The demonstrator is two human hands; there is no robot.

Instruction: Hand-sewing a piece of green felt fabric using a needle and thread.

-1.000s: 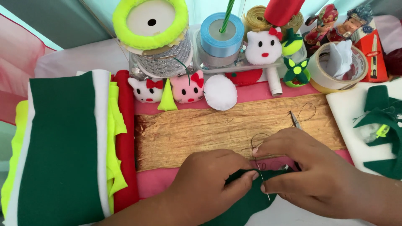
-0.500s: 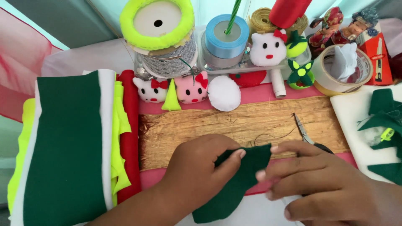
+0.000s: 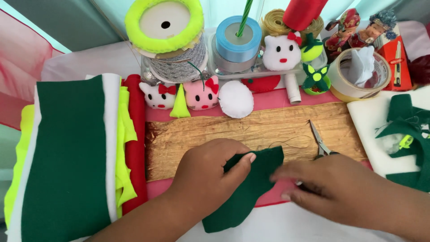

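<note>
Since the earlier frame, both hands have slid slightly right along the gold mat point(image 3: 268, 130), and the green felt point(image 3: 251, 188) lies flatter. Left hand point(image 3: 206, 177) pinches the felt's upper edge between thumb and fingers point(image 3: 244, 162). Right hand point(image 3: 340, 186) rests just right of the felt, fingers pressed together and blurred. Scissors point(image 3: 319, 142) lie on the mat above that hand.

The felt piece point(image 3: 244, 188) is dark green. The mat point(image 3: 251, 132) is streaked gold. The folded felt stack point(image 3: 74, 152) shows green, white, neon yellow and red. The ribbon spool point(image 3: 238, 39) is pale blue.
</note>
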